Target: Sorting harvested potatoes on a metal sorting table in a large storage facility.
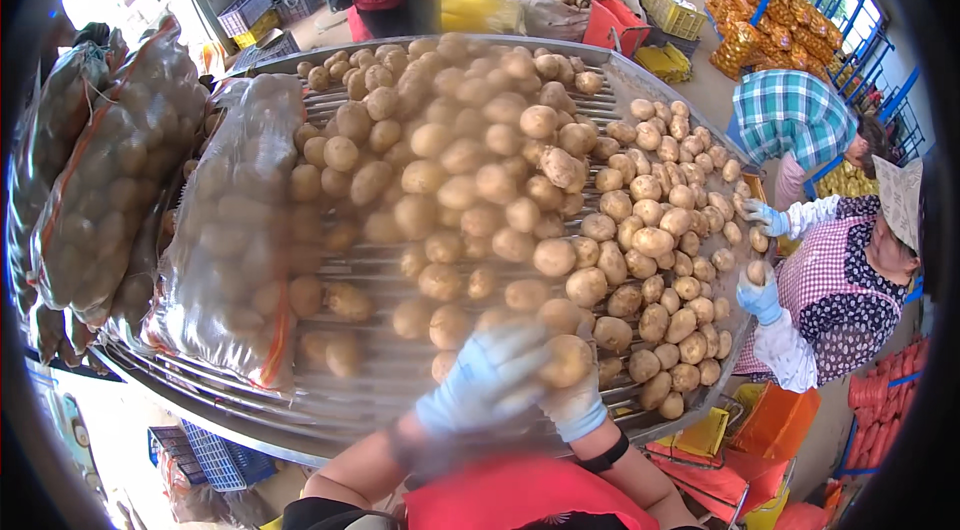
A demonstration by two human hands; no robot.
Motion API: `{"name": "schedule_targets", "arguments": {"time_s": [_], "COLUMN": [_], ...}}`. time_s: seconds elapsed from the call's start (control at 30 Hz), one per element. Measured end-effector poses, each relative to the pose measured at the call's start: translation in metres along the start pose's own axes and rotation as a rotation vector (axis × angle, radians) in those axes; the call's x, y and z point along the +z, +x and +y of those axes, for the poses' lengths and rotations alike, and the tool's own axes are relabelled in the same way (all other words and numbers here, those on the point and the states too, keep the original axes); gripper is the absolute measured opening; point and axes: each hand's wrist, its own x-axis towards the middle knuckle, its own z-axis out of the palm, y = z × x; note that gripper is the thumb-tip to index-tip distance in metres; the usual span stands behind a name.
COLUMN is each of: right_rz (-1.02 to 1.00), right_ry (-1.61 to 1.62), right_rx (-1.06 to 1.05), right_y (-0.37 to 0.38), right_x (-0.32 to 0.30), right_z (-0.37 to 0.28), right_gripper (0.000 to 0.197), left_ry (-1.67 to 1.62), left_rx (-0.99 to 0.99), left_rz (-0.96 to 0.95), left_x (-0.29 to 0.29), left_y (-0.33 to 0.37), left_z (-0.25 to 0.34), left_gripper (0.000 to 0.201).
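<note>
The right hand (578, 408), in a pale blue-and-white glove, has its fingers curled round a tan, rounded potato (567, 362), apparently cupped because its curved skin offers no flat grip. The left hand (485, 382), in a light-blue glove, blurs just beside it — how far its fingers open, or whether they hold anything, I cannot tell. Both are at the near side of the broad, metal-barred table (632, 85). Loose tan potatoes (655, 242) crowd the table's right end, where its raised rim likely stops them rolling off. Bulging translucent mesh sacks (230, 230) lie along the table's left end — probably so it bears their weight.
</note>
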Motion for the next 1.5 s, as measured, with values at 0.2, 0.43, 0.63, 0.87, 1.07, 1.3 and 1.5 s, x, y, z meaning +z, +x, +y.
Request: {"name": "schedule_targets", "arguments": {"time_s": [0.2,0.43,0.63,0.87,1.07,1.3,1.5], "right_rz": [0.295,0.279,0.245,0.128,0.189,0.174,0.192], "right_ry": [-0.123,-0.213,-0.353,-0.257,-0.621,-0.867,-0.473], "right_rx": [-0.246,-0.24,-0.336,-0.363,-0.729,-1.34,-1.656], "right_y": [-0.012,-0.008,-0.023,-0.046,-0.105,-0.23,-0.342], "right_x": [0.033,0.052,0.04,0.044,0.063,0.082,-0.017], "right_z": [0.01,0.02,0.008,0.013,0.026,0.03,-0.052], "right_gripper": [0.07,0.07,0.074,0.061,0.047,0.026,0.034], "left_ry": [0.656,0.704,-1.36,-0.564,-1.929,-1.472,-1.241], "left_rx": [-0.701,-0.906,-0.575,-0.688,-1.03,-1.082,-0.979], "left_rz": [0.321,0.238,0.662,0.285,0.188,-0.039,-0.166], "left_x": [-0.069,-0.072,-0.062,0.016,0.087,0.116,0.121], "left_y": [-0.021,-0.018,-0.041,0.012,0.041,0.071,0.046], "left_z": [-0.161,-0.197,-0.121,-0.023,0.016,0.034,-0.001], "left_gripper": [0.062,0.072,0.052,0.061,0.053,0.075,0.061]}}
